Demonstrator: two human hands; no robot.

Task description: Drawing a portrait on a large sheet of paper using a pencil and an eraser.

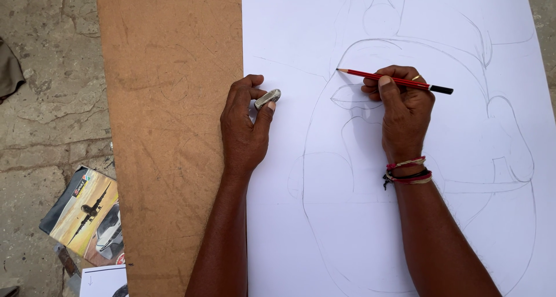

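Hands: right (405, 114) grips pencil (394, 80) lying crosswise, tip leftward; left (244, 126) pinches eraser (267, 98).

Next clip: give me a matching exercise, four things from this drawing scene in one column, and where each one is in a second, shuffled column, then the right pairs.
Things:
1. red pencil
2. eraser
3. white paper
4. picture booklet

Places:
A. on the brown board
B. in the right hand
C. on the stone floor, left of the board
D. pinched in the fingers of the left hand

Pairs: 1-B, 2-D, 3-A, 4-C
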